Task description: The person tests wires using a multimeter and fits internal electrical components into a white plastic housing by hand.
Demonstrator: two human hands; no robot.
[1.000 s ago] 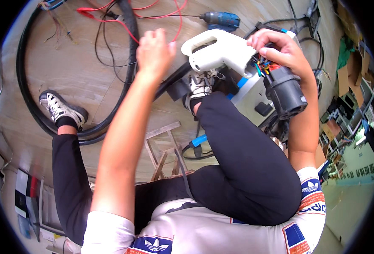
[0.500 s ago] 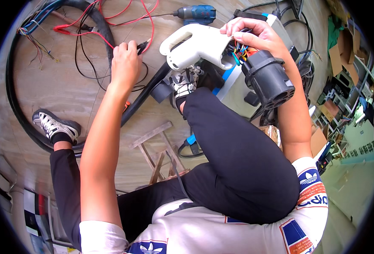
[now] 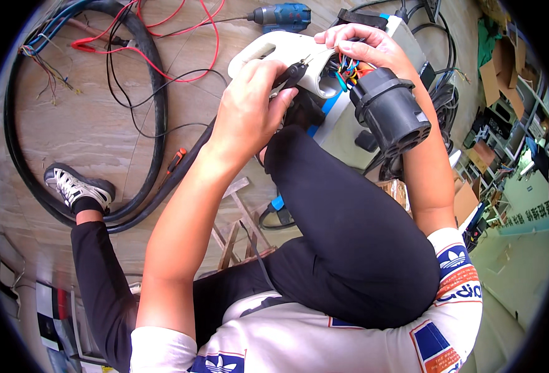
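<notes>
The left hand [image 3: 253,102] pinches a black test-lead clip [image 3: 295,74] beside the white charging-gun housing [image 3: 296,45], whose open rim the right hand [image 3: 374,48] pinches, its black connector [image 3: 389,109] tilted over the blue-edged case [image 3: 348,127], apparently so the coloured wires [image 3: 347,67] lie exposed.

A workshop. A power drill [image 3: 285,15] lies on the floor [image 3: 116,152], and cardboard boxes [image 3: 492,84] stand beside cluttered shelves [image 3: 537,127].

Marbled tan floor [image 3: 75,133]; cluttered shelving [image 3: 534,128] near pale-green wall [image 3: 529,191].
</notes>
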